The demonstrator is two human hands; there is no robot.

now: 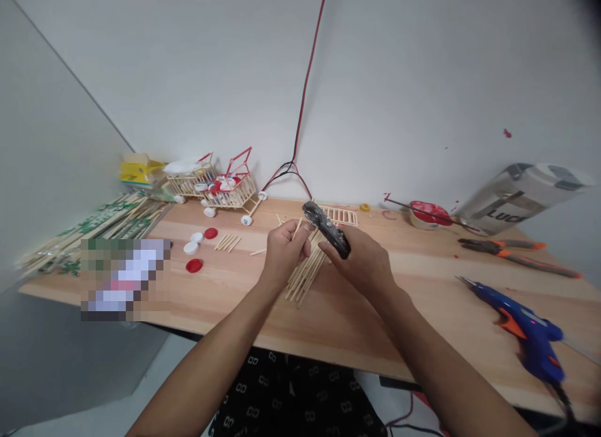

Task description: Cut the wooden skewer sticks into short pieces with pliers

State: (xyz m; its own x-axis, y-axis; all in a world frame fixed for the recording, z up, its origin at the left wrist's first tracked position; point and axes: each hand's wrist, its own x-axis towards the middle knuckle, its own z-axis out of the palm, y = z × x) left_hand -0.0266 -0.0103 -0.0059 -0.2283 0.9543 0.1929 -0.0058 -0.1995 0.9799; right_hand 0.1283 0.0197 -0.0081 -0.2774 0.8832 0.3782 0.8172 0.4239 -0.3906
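Note:
My left hand point(285, 248) is closed in a pinch on a thin wooden stick point(297, 227). Facing it, my right hand point(364, 258) is wrapped round a black hand tool point(328, 228) with pale smears on it, whose exact kind I cannot make out. The tool's far end is close to the fingers of my left hand. Beneath both hands lies a pile of loose wooden sticks point(303, 280). A small ladder-like frame of sticks point(342, 216) rests just behind the tool. To the left, several short cut sticks point(228, 243) lie side by side.
Two stick-built carts point(237, 190) with bottle-cap wheels stand at the back left. Red and white caps point(194, 265), a pixelated patch point(126, 277) and packaged sticks point(94, 230) are nearby. On the right are a glue gun point(521, 327), pliers point(521, 252), a red-paint cup point(429, 215) and a can point(511, 196).

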